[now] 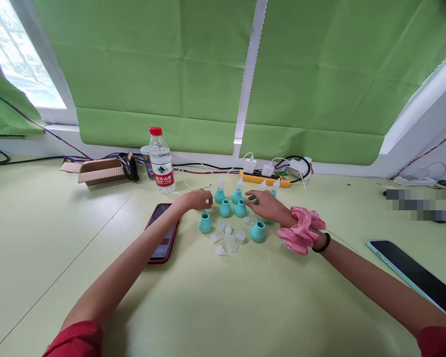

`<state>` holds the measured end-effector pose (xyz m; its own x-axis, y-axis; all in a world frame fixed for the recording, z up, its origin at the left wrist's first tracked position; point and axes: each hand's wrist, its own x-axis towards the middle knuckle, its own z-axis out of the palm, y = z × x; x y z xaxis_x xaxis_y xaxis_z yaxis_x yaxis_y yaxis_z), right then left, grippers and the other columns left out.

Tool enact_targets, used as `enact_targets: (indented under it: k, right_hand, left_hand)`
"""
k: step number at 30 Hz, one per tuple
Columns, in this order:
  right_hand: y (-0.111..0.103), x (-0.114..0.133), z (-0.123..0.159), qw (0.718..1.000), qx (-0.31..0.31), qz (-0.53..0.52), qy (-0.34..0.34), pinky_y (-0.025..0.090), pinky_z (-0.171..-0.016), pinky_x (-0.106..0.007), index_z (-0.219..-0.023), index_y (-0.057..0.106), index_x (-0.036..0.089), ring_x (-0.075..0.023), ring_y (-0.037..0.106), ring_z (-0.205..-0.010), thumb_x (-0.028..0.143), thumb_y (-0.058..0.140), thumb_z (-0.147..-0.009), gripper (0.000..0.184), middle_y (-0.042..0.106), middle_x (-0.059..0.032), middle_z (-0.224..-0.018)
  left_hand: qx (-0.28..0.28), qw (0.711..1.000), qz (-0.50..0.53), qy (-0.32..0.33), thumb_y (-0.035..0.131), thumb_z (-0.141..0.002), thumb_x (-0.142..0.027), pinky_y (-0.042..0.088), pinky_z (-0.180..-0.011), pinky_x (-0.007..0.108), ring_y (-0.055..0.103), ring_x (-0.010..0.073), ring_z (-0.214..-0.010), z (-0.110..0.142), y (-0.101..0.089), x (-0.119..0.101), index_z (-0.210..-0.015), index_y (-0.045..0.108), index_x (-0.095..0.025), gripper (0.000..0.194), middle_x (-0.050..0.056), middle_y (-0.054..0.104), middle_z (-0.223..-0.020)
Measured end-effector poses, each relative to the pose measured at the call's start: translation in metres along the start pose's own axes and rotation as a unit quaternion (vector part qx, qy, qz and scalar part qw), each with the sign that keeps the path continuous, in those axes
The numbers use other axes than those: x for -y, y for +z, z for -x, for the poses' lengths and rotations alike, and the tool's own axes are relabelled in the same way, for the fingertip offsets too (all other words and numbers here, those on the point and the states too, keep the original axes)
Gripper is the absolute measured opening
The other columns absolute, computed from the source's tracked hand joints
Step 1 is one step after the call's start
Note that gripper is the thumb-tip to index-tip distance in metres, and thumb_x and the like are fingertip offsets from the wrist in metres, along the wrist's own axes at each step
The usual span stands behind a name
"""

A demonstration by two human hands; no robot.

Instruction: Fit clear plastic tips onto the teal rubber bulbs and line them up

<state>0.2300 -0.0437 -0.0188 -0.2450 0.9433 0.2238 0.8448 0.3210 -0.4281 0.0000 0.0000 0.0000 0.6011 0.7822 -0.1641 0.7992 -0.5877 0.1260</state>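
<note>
The left hand [201, 199] has its fingers curled and pointing down, close by a small whitish piece [208, 210] on the tabletop [223, 307]; I cannot tell whether it grips anything. The right hand [265, 204] (its wrist wears a pink scrunchie [301, 230]) holds its fingertips a little apart, with nothing visible between them, near an uncapped turquoise pot [240, 208].

A second uncapped pot [225, 208] stands between the hands. Slightly beyond it, a capped pot [219, 197] carries a pale pointed tip. On the near side of the left hand stands a third uncapped pot [204, 223], and on the near side of the right hand a fourth [257, 232]; loose clear pieces [230, 243] lie between these two.

Left of the left hand, a red-cased phone [165, 250] lies partly under the forearm, with a water bottle [162, 168] farther beyond. A power strip [251, 178] lies beyond the right hand.
</note>
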Motion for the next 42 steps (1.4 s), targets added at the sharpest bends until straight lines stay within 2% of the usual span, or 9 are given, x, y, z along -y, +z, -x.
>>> enact_targets:
  k: [7,13,17,21,25,28,33,37,42]
  right_hand:
    - [-0.004,-0.003,0.008,0.994,0.112,-0.012,0.008,0.039,-0.059,-0.028,-0.050,0.053,0.018,-0.0176,0.056,-0.060,0.042,0.048,-0.076,0.036,0.059,-0.0042,-0.056]
    - [-0.006,0.005,0.003,0.965,0.236,-0.112,0.011,0.045,-0.052,-0.023,-0.078,0.058,0.013,-0.0143,0.061,-0.059,0.046,0.029,-0.085,0.044,0.066,-0.0069,-0.069]
    - [-0.021,0.014,0.011,0.964,0.233,-0.130,-0.016,0.046,-0.061,-0.025,-0.085,0.057,0.013,-0.0157,0.061,-0.070,0.048,0.035,-0.082,0.041,0.064,-0.0084,-0.085]
    - [-0.035,0.019,0.032,0.972,0.209,0.020,-0.105,0.043,-0.066,-0.028,-0.096,0.058,0.016,-0.0198,0.057,-0.077,0.044,0.057,-0.068,0.039,0.061,-0.0071,-0.087]
    - [-0.039,0.020,0.047,0.957,0.225,0.107,-0.149,0.040,-0.056,-0.024,-0.088,0.060,0.016,-0.0162,0.055,-0.066,0.027,0.059,-0.065,0.026,0.060,-0.0040,-0.073]
    - [-0.046,0.023,0.044,0.960,0.206,0.115,-0.152,0.037,-0.052,-0.021,-0.084,0.061,0.015,-0.0132,0.053,-0.059,0.024,0.056,-0.068,0.020,0.058,-0.0018,-0.065]
    - [-0.058,0.021,0.019,0.955,0.156,0.224,-0.120,0.036,-0.055,-0.022,-0.083,0.061,0.014,-0.0160,0.054,-0.066,0.032,0.052,-0.070,0.024,0.060,-0.0047,-0.070]
    - [-0.050,0.009,-0.003,0.947,0.158,0.261,-0.101,0.037,-0.058,-0.024,-0.084,0.061,0.013,-0.0206,0.055,-0.075,0.030,0.057,-0.065,0.025,0.060,-0.0080,-0.078]
    - [-0.034,-0.003,-0.013,0.939,0.184,0.271,-0.101,0.038,-0.058,-0.025,-0.085,0.062,0.016,-0.0207,0.056,-0.074,0.026,0.059,-0.062,0.025,0.061,-0.0065,-0.077]
  left_hand:
    - [0.092,0.994,0.042,0.037,0.038,-0.062,-0.008,0.043,-0.064,0.024,0.055,0.0159,-0.074,-0.002,0.004,0.001,-0.088,0.060,-0.018,0.036,0.006,0.060,-0.085]
    - [0.151,0.981,0.110,0.059,0.037,-0.061,-0.013,0.042,-0.051,0.020,0.050,0.0113,-0.054,-0.002,-0.001,-0.005,-0.076,0.060,-0.014,0.027,0.003,0.057,-0.066]
    - [0.170,0.971,0.160,0.051,0.038,-0.069,-0.025,0.045,-0.051,0.021,0.052,0.0114,-0.056,-0.003,-0.001,-0.002,-0.085,0.057,-0.014,0.027,0.005,0.058,-0.072]
    - [0.211,0.957,0.195,0.038,0.047,-0.068,-0.042,0.048,-0.050,0.024,0.057,0.0144,-0.060,0.003,-0.005,0.003,-0.092,0.054,-0.015,0.037,0.008,0.059,-0.084]
    - [0.243,0.949,0.199,0.041,0.064,-0.054,-0.035,0.050,-0.053,0.025,0.060,0.0159,-0.060,0.013,-0.013,0.002,-0.088,0.056,-0.014,0.040,0.006,0.063,-0.080]
    - [0.210,0.960,0.178,0.042,0.063,-0.056,-0.030,0.049,-0.052,0.024,0.060,0.0151,-0.058,0.021,-0.024,0.002,-0.085,0.058,-0.013,0.034,0.006,0.063,-0.077]
    - [0.048,0.993,0.105,0.023,0.048,-0.070,-0.029,0.045,-0.060,0.024,0.059,0.0143,-0.063,0.025,-0.035,0.006,-0.097,0.055,-0.012,0.033,0.006,0.062,-0.079]
    - [-0.038,0.998,0.042,0.006,0.042,-0.075,-0.025,0.040,-0.076,0.031,0.054,0.0225,-0.091,0.013,-0.019,0.004,-0.102,0.055,-0.011,0.033,0.012,0.059,-0.098]
    - [-0.042,0.998,0.022,0.046,0.041,-0.078,-0.028,0.037,-0.080,0.027,0.047,0.0215,-0.101,0.001,0.001,0.002,-0.108,0.052,-0.019,0.033,0.007,0.056,-0.108]
